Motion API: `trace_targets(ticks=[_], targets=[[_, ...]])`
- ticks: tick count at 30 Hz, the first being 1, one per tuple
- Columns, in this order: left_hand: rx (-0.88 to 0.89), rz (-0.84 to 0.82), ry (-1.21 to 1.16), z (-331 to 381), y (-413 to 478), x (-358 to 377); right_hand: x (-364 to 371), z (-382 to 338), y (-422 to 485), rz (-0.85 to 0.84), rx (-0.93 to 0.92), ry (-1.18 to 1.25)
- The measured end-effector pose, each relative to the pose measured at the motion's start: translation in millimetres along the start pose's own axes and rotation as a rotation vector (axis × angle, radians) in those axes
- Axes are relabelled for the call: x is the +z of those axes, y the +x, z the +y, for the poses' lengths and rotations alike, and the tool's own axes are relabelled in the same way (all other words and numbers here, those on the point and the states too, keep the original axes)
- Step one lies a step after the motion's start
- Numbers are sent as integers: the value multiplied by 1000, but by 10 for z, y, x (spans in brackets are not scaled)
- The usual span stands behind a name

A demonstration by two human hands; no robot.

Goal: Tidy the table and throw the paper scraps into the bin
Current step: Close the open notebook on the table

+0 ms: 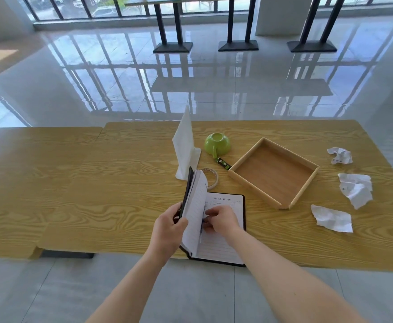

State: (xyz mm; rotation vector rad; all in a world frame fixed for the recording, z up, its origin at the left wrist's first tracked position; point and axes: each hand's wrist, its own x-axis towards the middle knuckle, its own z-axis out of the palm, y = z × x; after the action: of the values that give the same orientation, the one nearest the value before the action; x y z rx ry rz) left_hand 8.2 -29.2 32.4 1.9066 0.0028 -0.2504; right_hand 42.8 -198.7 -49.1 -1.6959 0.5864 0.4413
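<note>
1. Both hands are on the notebook (216,229) at the near edge of the tabletop (121,183). Your left hand (167,229) is clamped on the black cover and the lifted sheaf of pages, holding them almost upright.
2. Your right hand (222,219) lies curled on the flat right-hand page, fingers bent together over what looks like a blue pen (202,226) near the spine; you cannot tell whether it is truly pinched.
3. The notebook's long axis runs away from you, so the cover should swing to your right to shut.
4. The paper scraps lie well apart from both hands, off to your right beyond the wooden tray (273,173): a far scrap (339,155), a middle scrap (356,188) and a near scrap (332,219).
5. Your right hand is the nearer one to them; the near scrap is closest.
6. No bin is in view.
</note>
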Motion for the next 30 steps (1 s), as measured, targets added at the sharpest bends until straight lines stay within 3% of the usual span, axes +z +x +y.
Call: trace_targets(ticks=[6, 12, 20, 30], targets=[[19, -23, 55, 4, 2, 101, -132, 99, -72, -19, 2, 123], [54, -16, 169, 70, -30, 358, -536, 242, -206, 143, -30, 1], [135, 68, 464, 127, -110, 852, -1003, 421, -299, 247, -20, -34], [222, -52, 938, -155, -196, 1415, -1141, 423, -321, 169, 33, 120]])
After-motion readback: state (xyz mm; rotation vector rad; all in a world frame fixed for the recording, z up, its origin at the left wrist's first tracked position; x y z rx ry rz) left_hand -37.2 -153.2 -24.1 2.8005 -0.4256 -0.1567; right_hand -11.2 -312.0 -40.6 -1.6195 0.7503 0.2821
